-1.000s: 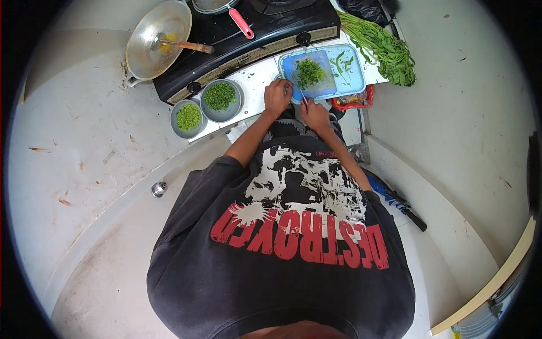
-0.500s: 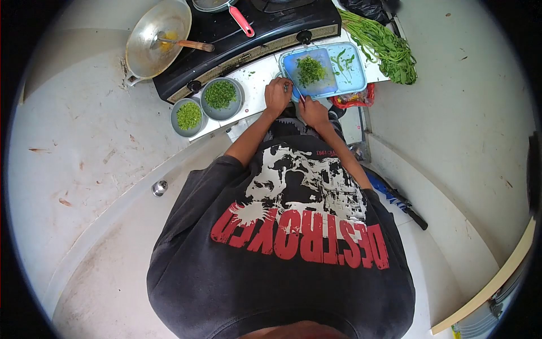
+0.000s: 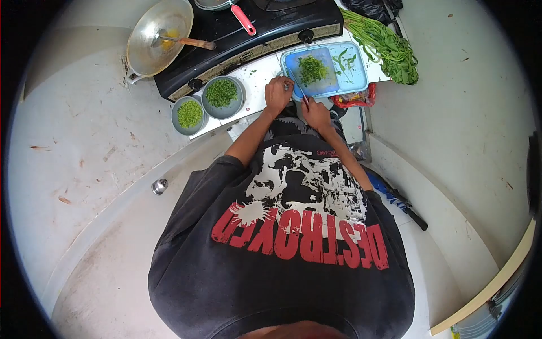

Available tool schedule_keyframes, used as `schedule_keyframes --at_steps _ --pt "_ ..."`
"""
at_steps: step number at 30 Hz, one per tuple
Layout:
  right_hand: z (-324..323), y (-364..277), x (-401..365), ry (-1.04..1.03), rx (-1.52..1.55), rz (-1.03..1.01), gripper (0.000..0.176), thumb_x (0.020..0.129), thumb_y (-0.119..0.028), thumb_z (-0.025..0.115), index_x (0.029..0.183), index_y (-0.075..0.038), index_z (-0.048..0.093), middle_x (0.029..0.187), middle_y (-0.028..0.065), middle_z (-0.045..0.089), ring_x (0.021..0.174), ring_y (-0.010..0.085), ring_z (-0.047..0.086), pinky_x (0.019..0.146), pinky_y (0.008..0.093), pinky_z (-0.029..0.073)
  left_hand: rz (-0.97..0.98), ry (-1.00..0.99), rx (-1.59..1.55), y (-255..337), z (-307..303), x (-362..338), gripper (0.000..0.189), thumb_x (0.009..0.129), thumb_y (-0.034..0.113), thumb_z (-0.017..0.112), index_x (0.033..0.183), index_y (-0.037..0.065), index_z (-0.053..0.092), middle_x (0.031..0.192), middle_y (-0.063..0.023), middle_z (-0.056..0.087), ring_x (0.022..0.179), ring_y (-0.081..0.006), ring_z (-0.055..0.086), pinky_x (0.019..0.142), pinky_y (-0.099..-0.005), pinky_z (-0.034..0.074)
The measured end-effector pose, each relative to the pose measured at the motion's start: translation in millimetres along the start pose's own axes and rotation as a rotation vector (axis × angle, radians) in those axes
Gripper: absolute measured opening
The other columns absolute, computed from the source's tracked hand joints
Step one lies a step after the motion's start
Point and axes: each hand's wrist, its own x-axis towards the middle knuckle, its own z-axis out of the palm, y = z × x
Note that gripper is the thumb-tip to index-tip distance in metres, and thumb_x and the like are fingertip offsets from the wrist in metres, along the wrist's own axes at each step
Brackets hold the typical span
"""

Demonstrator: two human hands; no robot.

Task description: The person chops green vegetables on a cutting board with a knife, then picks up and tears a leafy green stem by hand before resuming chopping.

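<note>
My right hand [image 3: 317, 114] is closed round the handle of a knife [image 3: 298, 85], whose blade points up over the near left part of the blue tray [image 3: 359, 85]. My left hand [image 3: 278, 95] is at the tray's left near corner, its fingers bent together; what they hold, if anything, is too small to tell. Chopped greens [image 3: 312, 70] lie in a heap on a blue board [image 3: 332, 83] inside the tray. Green scraps [image 3: 345, 60] are spread in the tray's right part.
Two grey bowls [image 3: 239, 107] of chopped greens stand left of my hands. Beyond is a black stove [image 3: 237, 42] with a wok [image 3: 141, 53] and a red-handled pan [image 3: 244, 20]. Leafy stalks [image 3: 389, 53] lie at the right, above a red bag [image 3: 361, 100] of scraps.
The knife has tilted slightly, and its blade shows more clearly over the tray. My right hand has shifted very little; my left hand stays by the tray's corner.
</note>
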Motion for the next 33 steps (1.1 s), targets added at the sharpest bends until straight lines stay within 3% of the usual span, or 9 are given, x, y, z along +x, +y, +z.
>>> schedule_keyframes --at_steps 5,17,23,29,33 --pt "-1.0 -2.8 -1.2 -0.001 -0.013 -0.035 0.041 0.101 -0.040 0.051 0.103 0.000 0.062 0.081 0.0282 0.070 0.078 0.0478 0.070 0.075 0.0584 0.056 -0.123 -0.003 -0.060 3.8 -0.3 1.4 0.006 0.080 0.010 0.072 0.083 0.006 0.076 0.084 -0.0118 0.072 0.082 -0.0308 0.069 0.076 -0.0403 0.055" --pt "4.2 -7.2 11.2 0.017 -0.022 -0.027 0.041 0.101 -0.040 0.050 0.104 0.000 0.062 0.083 0.0284 0.070 0.080 0.0475 0.070 0.075 0.0585 0.055 0.209 -0.053 0.122 -1.5 -8.8 -0.2 0.013 0.088 0.012 0.068 0.093 0.002 0.075 0.091 -0.0144 0.071 0.083 -0.0358 0.067 0.076 -0.0443 0.053" --pt "4.4 -1.2 6.0 0.030 0.026 -0.002 0.041 0.100 -0.040 0.051 0.103 -0.001 0.062 0.084 0.0284 0.070 0.080 0.0470 0.070 0.076 0.0579 0.056 0.180 -0.055 0.101 -1.2 -7.3 1.6 0.012 0.088 0.012 0.068 0.092 0.002 0.074 0.090 -0.0142 0.070 0.079 -0.0338 0.067 0.075 -0.0426 0.053" --pt "1.1 -2.0 -0.4 0.014 0.029 -0.029 0.040 0.100 -0.040 0.052 0.101 -0.001 0.062 0.084 0.0281 0.070 0.080 0.0473 0.069 0.076 0.0580 0.055 -0.036 -0.073 -0.056 4.7 -5.9 1.5 0.010 0.086 0.010 0.069 0.088 0.003 0.074 0.087 -0.0138 0.070 0.079 -0.0324 0.068 0.075 -0.0418 0.053" --pt "3.0 0.0 0.9 -0.009 0.035 -0.027 0.041 0.099 -0.040 0.052 0.100 0.000 0.063 0.086 0.0285 0.070 0.083 0.0478 0.069 0.078 0.0581 0.055 -0.069 -0.050 -0.085 1.5 -0.7 0.3 0.009 0.086 0.009 0.069 0.089 0.002 0.075 0.087 -0.0146 0.070 0.076 -0.0315 0.067 0.073 -0.0405 0.053"
